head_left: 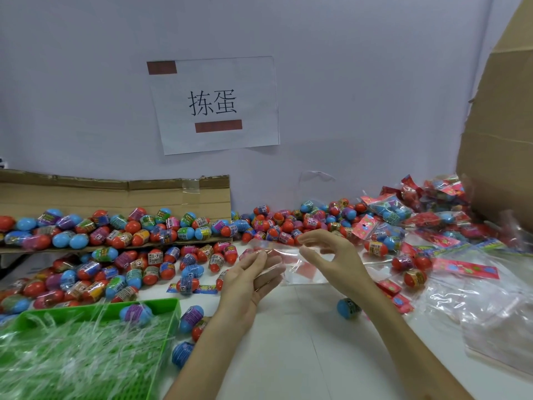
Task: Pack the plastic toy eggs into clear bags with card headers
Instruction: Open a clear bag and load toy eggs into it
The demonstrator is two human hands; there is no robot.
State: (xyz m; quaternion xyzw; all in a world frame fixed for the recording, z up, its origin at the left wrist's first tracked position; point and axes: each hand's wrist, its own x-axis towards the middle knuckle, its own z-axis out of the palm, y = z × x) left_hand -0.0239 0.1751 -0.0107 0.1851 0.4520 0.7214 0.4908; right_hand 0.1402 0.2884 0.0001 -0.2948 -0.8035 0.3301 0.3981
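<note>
The clear bag (290,265) is held above the middle of the worktop (288,342), between both hands; no egg is seen inside it. Its left edge is pinched by the left hand (253,272). Its mouth appears to be pinched between thumb and forefinger of the right hand (331,255), though blur limits certainty. The step in hand is judged to be the opening of the bag. Loose toy eggs (161,255) are heaped along the far edge, some on a cardboard flat (115,192). Packed bags (403,215) are piled at the far right corner. A green tray (173,313) stands at the near left corner. Next, the mouth must be parted and one hand freed so that eggs can be taken from the heap.
</note>
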